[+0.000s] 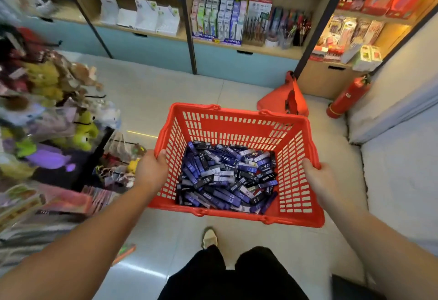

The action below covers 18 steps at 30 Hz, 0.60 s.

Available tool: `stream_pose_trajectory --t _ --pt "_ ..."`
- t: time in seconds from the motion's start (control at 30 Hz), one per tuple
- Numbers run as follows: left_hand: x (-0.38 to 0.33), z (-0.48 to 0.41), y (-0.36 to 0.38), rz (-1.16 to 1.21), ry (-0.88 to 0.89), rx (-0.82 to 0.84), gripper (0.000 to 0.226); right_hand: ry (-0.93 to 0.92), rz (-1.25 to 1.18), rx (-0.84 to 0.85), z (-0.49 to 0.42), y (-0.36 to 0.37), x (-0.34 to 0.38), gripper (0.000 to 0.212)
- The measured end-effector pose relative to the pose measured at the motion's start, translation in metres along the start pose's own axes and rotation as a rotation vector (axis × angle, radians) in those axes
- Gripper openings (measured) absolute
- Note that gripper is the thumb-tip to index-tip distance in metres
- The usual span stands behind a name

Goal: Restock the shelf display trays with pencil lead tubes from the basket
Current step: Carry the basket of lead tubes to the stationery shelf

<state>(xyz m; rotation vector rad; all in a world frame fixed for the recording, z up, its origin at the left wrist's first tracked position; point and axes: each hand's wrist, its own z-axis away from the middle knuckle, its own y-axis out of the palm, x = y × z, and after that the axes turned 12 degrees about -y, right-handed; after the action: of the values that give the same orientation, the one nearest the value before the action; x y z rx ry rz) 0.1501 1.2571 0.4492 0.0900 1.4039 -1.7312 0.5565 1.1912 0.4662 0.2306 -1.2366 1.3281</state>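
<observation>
I carry a red plastic basket (pixel 237 123) in front of me above the tiled floor. Its bottom is covered with several dark blue, purple and black pencil lead tubes (pixel 227 176), lying loose in a heap. My left hand (pixel 151 170) grips the basket's left rim, thumb over the edge. My right hand (pixel 317 179) grips the right rim. Ahead, the shelf (pixel 246 49) holds stationery displays with upright packs and pens (pixel 220 17).
A rack of plush toys (pixel 59 115) crowds the left side. A red fire extinguisher (pixel 348 96) and a folded red item (pixel 286 98) stand on the floor at the shelf's base, right. A pale wall (pixel 398 134) runs along the right. My foot (pixel 209 237) shows below.
</observation>
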Motion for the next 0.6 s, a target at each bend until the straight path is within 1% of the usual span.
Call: stream_pose_trajectory --t 0.07,0.17,0.3,0.33,0.43,0.47,0.6 --pt "-0.031 -0.034 -0.004 0.014 -0.03 0.0 0.046 0.002 -0.011 -0.009 -0.032 0.013 0.036 0.051" --pt "-0.072 -0.088 -0.004 0.018 -0.048 -0.028 0.045 -0.007 -0.055 0.01 -0.084 0.032 0.083 0.039" --pt "-0.125 -0.167 0.004 0.018 -0.063 -0.059 0.044 -0.035 -0.162 0.103 -0.164 0.068 0.143 0.024" --pt "-0.138 -0.185 0.007 0.02 -0.081 -0.063 0.044 -0.04 -0.173 0.131 -0.187 0.078 0.155 0.024" --pt "-0.171 -0.234 0.013 0.029 -0.15 -0.094 0.044 -0.029 -0.168 0.229 -0.258 0.104 0.195 0.042" --pt "-0.179 -0.247 0.012 0.027 -0.155 -0.112 0.044 -0.036 -0.166 0.258 -0.274 0.113 0.209 0.045" --pt "-0.208 -0.31 0.0 0.034 -0.199 -0.183 0.045 -0.078 -0.123 0.332 -0.337 0.153 0.272 0.031"
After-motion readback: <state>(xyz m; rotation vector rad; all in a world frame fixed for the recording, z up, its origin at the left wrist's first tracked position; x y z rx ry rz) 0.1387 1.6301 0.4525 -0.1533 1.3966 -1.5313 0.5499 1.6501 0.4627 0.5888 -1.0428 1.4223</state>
